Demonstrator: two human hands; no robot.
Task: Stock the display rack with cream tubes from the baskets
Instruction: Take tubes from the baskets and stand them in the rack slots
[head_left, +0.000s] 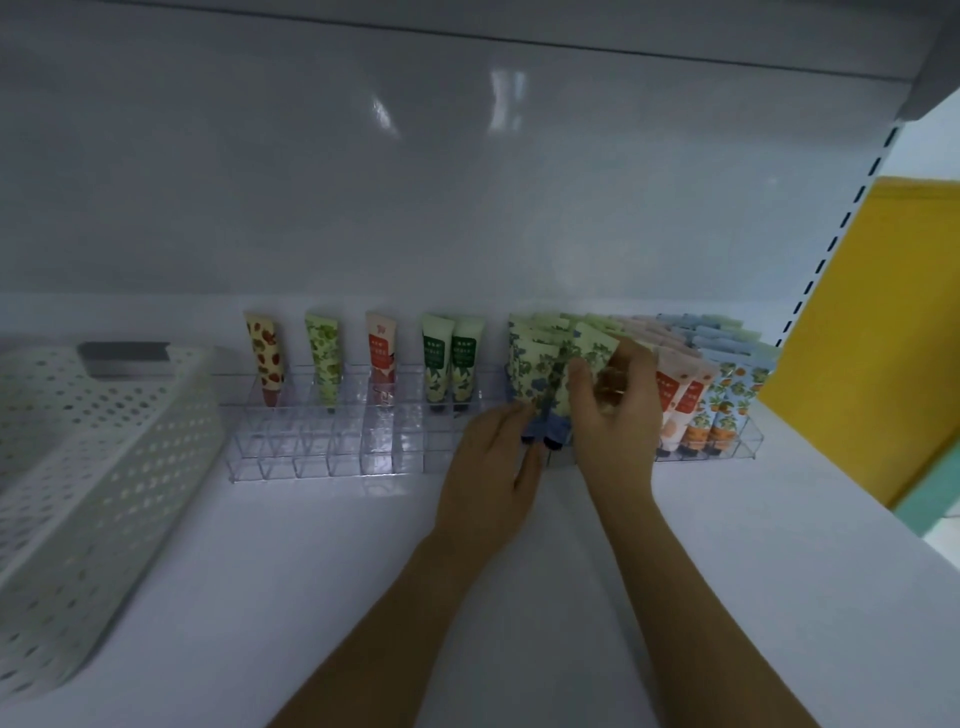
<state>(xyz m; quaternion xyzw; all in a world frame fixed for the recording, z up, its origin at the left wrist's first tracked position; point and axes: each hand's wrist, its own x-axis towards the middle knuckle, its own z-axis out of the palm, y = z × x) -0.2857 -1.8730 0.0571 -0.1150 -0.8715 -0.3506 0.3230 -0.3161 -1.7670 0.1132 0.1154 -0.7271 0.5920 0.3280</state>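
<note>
Two bare forearms, bare left hand (491, 467) and right hand (615, 415), slender fingers (506, 418).

Shop: white shelf (311, 545), slotted upright (852, 208), acrylic display rack (322, 457) of cream tubes (439, 358)

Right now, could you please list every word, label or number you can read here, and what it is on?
Nothing can be read.
Red-label tube: white characters, too blurred.
Green-label tubes: white characters, too blurred.
Orange-label tubes: white marks, too blurred.
Floral tube in the right hand: no text visible.
</note>
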